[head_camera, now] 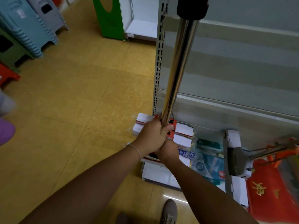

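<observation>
Both the left hand (151,136) and the right hand (168,150) clamp the metal pole (178,70) at frame centre; a slip could swing it into the shelf upright (159,62)

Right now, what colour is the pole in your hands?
Shiny silver pole, black grip at its far end; head view.

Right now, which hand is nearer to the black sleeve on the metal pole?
Left. The left hand grips the metal pole far below the black sleeve; the right hand grips it just under the left, farther away.
</observation>
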Tool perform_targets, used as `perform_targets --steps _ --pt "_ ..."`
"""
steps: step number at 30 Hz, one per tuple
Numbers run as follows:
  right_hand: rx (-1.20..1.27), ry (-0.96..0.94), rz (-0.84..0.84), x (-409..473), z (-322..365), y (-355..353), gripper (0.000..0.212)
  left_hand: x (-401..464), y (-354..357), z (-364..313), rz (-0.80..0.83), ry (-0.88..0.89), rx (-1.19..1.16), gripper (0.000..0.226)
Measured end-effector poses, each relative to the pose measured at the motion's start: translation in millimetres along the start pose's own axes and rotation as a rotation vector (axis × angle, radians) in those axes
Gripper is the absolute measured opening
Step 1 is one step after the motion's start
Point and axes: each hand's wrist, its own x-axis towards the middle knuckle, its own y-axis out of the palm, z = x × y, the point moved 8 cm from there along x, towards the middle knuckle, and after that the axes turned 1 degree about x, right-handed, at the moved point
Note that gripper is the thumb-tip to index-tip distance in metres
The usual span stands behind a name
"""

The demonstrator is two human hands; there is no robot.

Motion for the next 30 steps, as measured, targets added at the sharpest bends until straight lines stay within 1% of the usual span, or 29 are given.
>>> perform_targets --steps 3,6,10,17,20,23,25,26,29,30 --pt "-0.047 0.035 -0.005 12.1 -6.2 -5.0 0.016 12.8 5.0 -4.7 0.026 -0.031 0.027 0.028" --pt "-0.086 0.041 0.005 25.7 -8.5 -7.1 0.02 25.1 6.1 -7.9 0.031 -0.035 0.04 0.024" --pt "-0.037 0.068 -0.024 39.7 -9.0 -11.2 0.029 39.2 6.5 -7.9 0.054 -0.051 0.049 0.023" --pt "-0.025 0.123 -0.07 58.0 -7.4 -12.2 0.02 54.3 3.7 -5.9 0.027 -0.063 0.07 0.021" --pt "0.01 0.142 -0.052 60.7 -6.1 -5.6 0.025 55.8 1.2 -4.1 0.027 -0.073 0.081 0.022" --pt "0.012 0.145 -0.025 61.1 -2.2 -1.5 0.029 53.6 -0.3 -5.7 0.075 -0.086 0.079 0.024" --pt "0.031 0.144 -0.061 55.7 0.7 -5.7 0.03 49.1 -4.7 -11.8 0.111 -0.076 0.095 0.026" --pt "0.054 0.143 -0.073 52.0 2.0 -7.6 0.033 47.3 -10.6 -18.9 0.093 -0.053 0.09 0.026" --pt "0.183 0.124 -0.106 38.9 10.2 -18.2 0.048 43.2 -43.1 -56.6 -0.076 0.084 0.029 0.021" --pt "0.21 0.12 -0.12 34.9 14.8 -24.7 0.053 42.1 -52.3 -69.8 -0.108 0.127 0.03 0.022"
